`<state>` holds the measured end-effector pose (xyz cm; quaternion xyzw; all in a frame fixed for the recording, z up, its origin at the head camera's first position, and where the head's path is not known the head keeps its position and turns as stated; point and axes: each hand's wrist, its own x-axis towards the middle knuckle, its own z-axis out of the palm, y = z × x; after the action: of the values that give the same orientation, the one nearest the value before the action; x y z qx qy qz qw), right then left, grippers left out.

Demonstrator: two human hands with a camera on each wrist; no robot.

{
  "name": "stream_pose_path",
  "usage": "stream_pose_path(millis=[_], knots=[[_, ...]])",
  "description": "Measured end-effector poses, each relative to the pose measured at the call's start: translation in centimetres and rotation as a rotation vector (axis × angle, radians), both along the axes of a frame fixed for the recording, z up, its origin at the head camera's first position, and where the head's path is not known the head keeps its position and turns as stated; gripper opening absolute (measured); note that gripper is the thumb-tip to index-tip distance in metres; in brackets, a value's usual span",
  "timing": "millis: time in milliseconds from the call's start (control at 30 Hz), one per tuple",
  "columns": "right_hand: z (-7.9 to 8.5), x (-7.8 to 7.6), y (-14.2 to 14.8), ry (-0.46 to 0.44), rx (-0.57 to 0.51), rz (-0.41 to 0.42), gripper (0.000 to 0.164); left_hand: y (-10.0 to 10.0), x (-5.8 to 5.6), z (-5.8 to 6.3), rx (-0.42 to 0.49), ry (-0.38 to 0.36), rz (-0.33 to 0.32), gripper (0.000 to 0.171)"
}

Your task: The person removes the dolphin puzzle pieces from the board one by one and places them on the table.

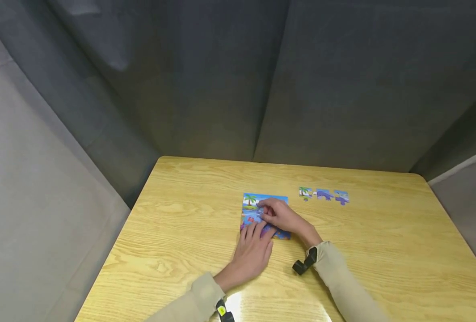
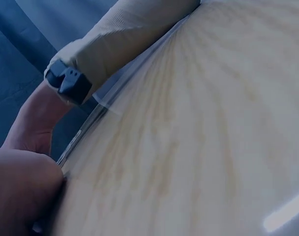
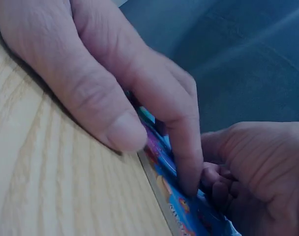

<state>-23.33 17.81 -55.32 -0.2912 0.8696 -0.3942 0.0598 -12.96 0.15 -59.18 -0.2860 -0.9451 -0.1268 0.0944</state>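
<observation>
A colourful jigsaw puzzle [image 1: 250, 214] with a palm tree and sea scene lies on the table. My left hand [image 1: 254, 252] rests with outstretched fingers on its near edge; the thumb lies against the tabletop. Over the puzzle's middle, my right hand [image 1: 282, 215] has curled fingers and thumb pinching a small bluish puzzle piece [image 1: 260, 210], mostly covered by the fingertips. In the right wrist view, an index finger of the left hand [image 3: 95, 83] presses on the puzzle [image 3: 181, 199], and the right hand [image 3: 265, 169] bends close beside it.
Three loose puzzle pieces lie in a row to the right: one with a palm tree [image 1: 305, 192], one purple [image 1: 324, 194], one blue and purple [image 1: 341, 197]. The wooden table [image 1: 189, 205] meets a dark curtain [image 1: 205, 89] behind it.
</observation>
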Motion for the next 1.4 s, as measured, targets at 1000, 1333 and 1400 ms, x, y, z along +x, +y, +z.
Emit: stream_pose_path(millis=[1000,1333,1400], knots=[[0.7,1.1,-2.2,-0.104,0.118,-0.066,0.039,-0.6,2.2,0.3,0.0,-0.029,0.035,0.051],[0.2,1.7,-3.2,-0.059,0.105,-0.204,0.047,-0.6,2.2,0.2,-0.012,-0.008,0.039,0.05],[0.1,1.8,-3.3,-0.056,0.109,-0.222,0.048,-0.5,2.2,0.2,-0.017,-0.008,0.039,0.05]])
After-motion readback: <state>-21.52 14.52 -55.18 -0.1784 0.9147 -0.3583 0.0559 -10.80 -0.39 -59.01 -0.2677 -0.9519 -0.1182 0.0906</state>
